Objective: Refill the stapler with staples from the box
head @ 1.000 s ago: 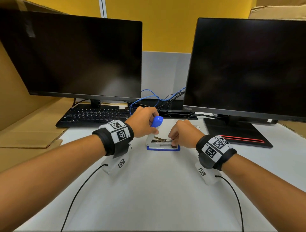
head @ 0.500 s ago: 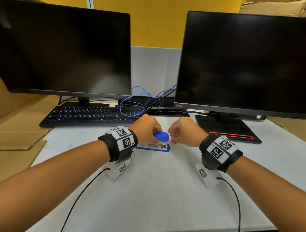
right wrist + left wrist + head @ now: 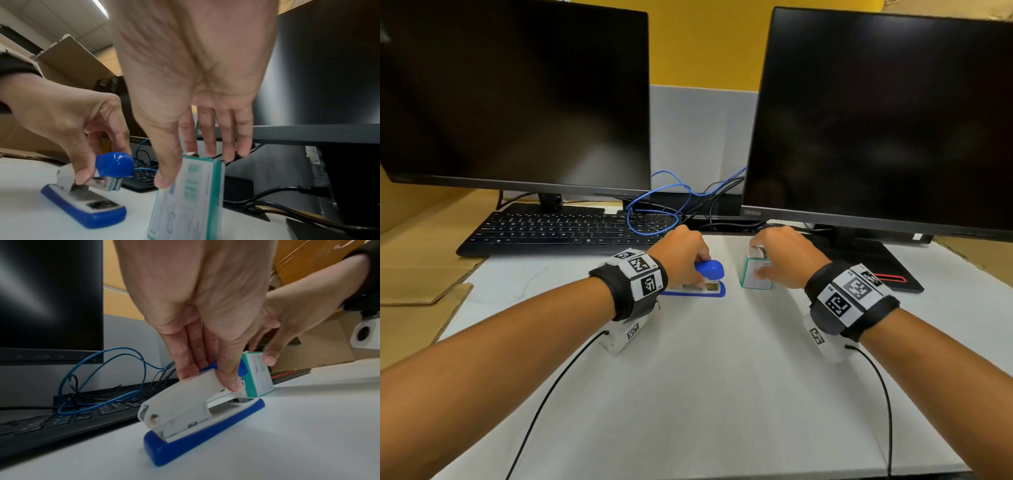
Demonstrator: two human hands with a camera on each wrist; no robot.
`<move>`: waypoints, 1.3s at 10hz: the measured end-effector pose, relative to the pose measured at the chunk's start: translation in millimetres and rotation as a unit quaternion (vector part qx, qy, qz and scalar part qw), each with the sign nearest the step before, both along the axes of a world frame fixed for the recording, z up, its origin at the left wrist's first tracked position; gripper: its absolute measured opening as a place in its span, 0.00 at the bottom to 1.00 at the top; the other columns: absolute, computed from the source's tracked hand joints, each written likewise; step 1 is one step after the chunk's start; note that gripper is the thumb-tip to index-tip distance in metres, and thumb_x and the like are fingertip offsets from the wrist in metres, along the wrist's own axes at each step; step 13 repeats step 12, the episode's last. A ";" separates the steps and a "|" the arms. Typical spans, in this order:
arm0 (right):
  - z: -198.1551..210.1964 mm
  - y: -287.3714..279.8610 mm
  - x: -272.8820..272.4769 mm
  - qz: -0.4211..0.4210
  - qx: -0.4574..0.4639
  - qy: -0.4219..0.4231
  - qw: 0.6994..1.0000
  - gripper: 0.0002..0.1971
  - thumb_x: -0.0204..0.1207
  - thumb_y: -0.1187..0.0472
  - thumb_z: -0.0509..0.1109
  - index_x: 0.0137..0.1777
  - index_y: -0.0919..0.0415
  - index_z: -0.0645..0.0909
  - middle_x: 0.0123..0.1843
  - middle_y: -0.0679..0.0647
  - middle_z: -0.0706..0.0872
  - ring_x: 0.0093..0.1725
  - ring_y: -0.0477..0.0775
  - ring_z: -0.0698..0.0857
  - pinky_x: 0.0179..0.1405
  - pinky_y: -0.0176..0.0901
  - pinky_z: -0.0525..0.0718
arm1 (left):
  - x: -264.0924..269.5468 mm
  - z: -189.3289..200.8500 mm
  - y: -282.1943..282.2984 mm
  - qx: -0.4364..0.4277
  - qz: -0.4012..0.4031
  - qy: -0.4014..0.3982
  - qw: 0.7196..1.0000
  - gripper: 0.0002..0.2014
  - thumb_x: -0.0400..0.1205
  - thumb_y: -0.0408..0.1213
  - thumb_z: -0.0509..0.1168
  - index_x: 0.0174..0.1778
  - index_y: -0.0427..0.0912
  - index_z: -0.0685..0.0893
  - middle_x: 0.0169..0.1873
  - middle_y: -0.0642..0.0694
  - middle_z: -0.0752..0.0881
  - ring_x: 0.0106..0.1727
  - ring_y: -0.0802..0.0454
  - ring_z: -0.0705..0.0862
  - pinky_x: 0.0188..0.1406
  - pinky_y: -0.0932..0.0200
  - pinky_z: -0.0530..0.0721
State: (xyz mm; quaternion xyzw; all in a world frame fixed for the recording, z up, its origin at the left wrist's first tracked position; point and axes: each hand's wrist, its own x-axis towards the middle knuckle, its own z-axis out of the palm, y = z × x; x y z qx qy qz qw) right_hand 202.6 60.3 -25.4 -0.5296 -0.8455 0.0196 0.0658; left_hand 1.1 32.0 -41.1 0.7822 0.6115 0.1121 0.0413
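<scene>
A blue and white stapler (image 3: 710,269) lies on the white desk (image 3: 705,377), its top lowered but a gap still showing over the base (image 3: 205,443). My left hand (image 3: 690,270) pinches its white body between thumb and fingers (image 3: 211,381). Just to its right stands a green and white staple box (image 3: 755,281), upright and slightly tilted, with something silver showing at its top. My right hand (image 3: 763,262) holds the box, thumb on the near face (image 3: 164,180) and fingers (image 3: 193,151) over its top edge. The same box (image 3: 191,194) stands beside the stapler (image 3: 82,207).
Two dark monitors (image 3: 517,96) (image 3: 887,116) stand at the back. A black keyboard (image 3: 558,231) and tangled blue and black cables (image 3: 654,205) lie behind the hands. The right monitor's flat base (image 3: 876,263) sits just right of the box. Cardboard (image 3: 414,267) lies at the left.
The stapler's raised top has come down under my left hand. My right hand has left the stapler's magazine and moved right onto the staple box.
</scene>
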 end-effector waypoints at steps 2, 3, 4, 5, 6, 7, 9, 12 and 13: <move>-2.4 2.5 -4.2 0.023 -0.003 0.022 0.999 0.17 0.77 0.64 0.70 0.66 0.57 0.83 0.67 0.58 0.86 0.67 0.65 0.82 0.55 0.52 0.87 | -7.7 3.2 7.4 -0.004 0.031 0.004 0.999 0.20 0.73 0.43 0.77 0.60 0.41 0.90 0.52 0.44 0.90 0.57 0.45 0.83 0.61 0.47 0.85; -1.7 1.9 -11.8 0.042 -0.005 0.020 0.999 0.18 0.77 0.64 0.71 0.66 0.57 0.83 0.67 0.57 0.86 0.67 0.64 0.82 0.58 0.54 0.87 | -11.0 3.4 11.2 -0.008 0.040 0.007 0.999 0.22 0.72 0.44 0.77 0.61 0.40 0.90 0.53 0.43 0.90 0.58 0.45 0.83 0.63 0.47 0.85; -1.7 2.1 -17.0 0.038 -0.010 0.024 0.999 0.19 0.77 0.64 0.71 0.68 0.58 0.82 0.68 0.57 0.85 0.67 0.64 0.82 0.60 0.55 0.86 | -11.9 3.3 12.4 -0.009 0.040 0.012 0.999 0.22 0.72 0.45 0.77 0.60 0.41 0.90 0.53 0.43 0.89 0.58 0.45 0.82 0.63 0.46 0.84; -1.8 2.5 -18.5 0.034 -0.012 0.025 0.999 0.19 0.77 0.63 0.71 0.68 0.57 0.82 0.68 0.57 0.85 0.67 0.64 0.82 0.61 0.55 0.85 | -13.0 2.4 13.4 -0.008 0.039 0.014 0.999 0.21 0.73 0.45 0.77 0.60 0.41 0.90 0.52 0.44 0.89 0.57 0.46 0.82 0.63 0.46 0.84; -3.1 3.1 -18.3 0.026 -0.016 0.028 0.999 0.19 0.77 0.63 0.71 0.69 0.57 0.81 0.69 0.58 0.85 0.68 0.65 0.81 0.62 0.56 0.85 | -13.7 1.6 13.4 -0.009 0.038 0.020 0.999 0.20 0.72 0.44 0.77 0.59 0.41 0.91 0.51 0.44 0.90 0.51 0.49 0.80 0.62 0.46 0.85; -5.1 4.9 -17.8 0.022 -0.018 0.029 0.999 0.20 0.76 0.63 0.72 0.68 0.56 0.81 0.69 0.58 0.84 0.68 0.65 0.81 0.61 0.56 0.85 | -14.4 1.6 13.4 -0.010 0.037 0.022 0.999 0.20 0.72 0.45 0.77 0.58 0.42 0.92 0.49 0.44 0.91 0.52 0.48 0.81 0.61 0.45 0.85; -6.8 4.4 -18.0 0.000 -0.028 0.040 0.999 0.23 0.76 0.62 0.72 0.72 0.53 0.78 0.70 0.60 0.83 0.68 0.65 0.81 0.61 0.56 0.85 | -14.5 2.7 9.4 -0.019 0.041 0.027 0.999 0.22 0.72 0.45 0.77 0.61 0.43 0.90 0.52 0.45 0.90 0.56 0.46 0.82 0.63 0.45 0.84; 5.5 -2.6 -10.8 -0.009 -0.055 0.060 0.997 0.38 0.72 0.51 0.76 0.81 0.51 0.64 0.78 0.58 0.76 0.75 0.62 0.75 0.69 0.57 0.79 | -20.7 0.3 -3.2 -0.018 0.043 0.013 0.999 0.40 0.72 0.59 0.71 0.79 0.45 0.72 0.64 0.45 0.87 0.67 0.44 0.83 0.65 0.43 0.84; 5.5 -2.6 -10.8 -0.009 -0.055 0.060 0.997 0.38 0.72 0.51 0.76 0.81 0.51 0.64 0.78 0.58 0.76 0.75 0.62 0.75 0.69 0.57 0.79 | -20.7 0.3 -3.2 -0.018 0.043 0.013 0.999 0.40 0.72 0.59 0.71 0.79 0.45 0.72 0.64 0.45 0.87 0.67 0.44 0.83 0.65 0.43 0.84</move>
